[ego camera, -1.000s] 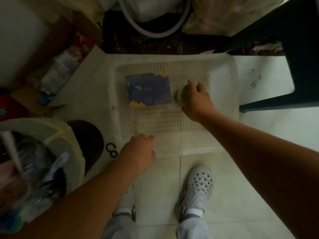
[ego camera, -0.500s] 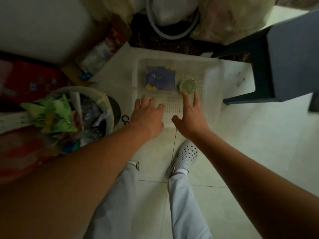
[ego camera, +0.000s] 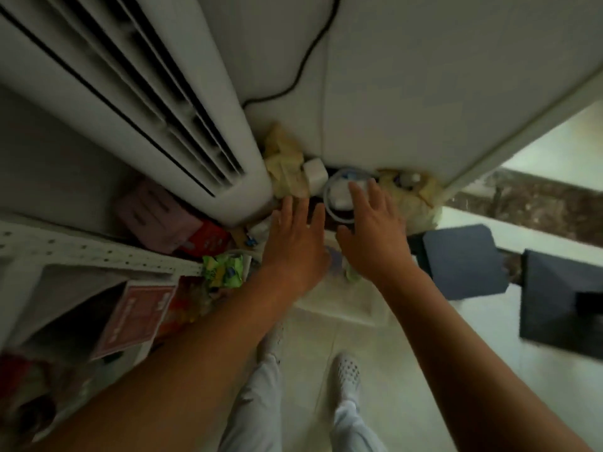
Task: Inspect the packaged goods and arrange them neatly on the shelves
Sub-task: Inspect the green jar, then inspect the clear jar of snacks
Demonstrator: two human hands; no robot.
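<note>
My left hand (ego camera: 295,246) and my right hand (ego camera: 375,230) hang side by side in the air, fingers straight and spread, holding nothing. Far below them on the floor lies the white plastic basket (ego camera: 342,305), mostly hidden by my hands. A sliver of the blue packet (ego camera: 336,257) and of the round green item (ego camera: 352,274) shows between my wrists. A white perforated shelf (ego camera: 98,252) runs along the left, with a red and white box (ego camera: 137,318) on it and green snack packets (ego camera: 223,269) at its end.
A tall white air conditioner (ego camera: 146,102) stands at the left, against a white wall with a black cable (ego camera: 303,70). Bags and a coiled hose (ego camera: 339,197) crowd the corner. Two dark stools (ego camera: 466,259) stand at the right. My white shoes (ego camera: 347,373) are on pale floor tiles.
The view has risen well away from the floor. Both hands left the basket and lifted with fingers spread; the round green item stays in the basket.
</note>
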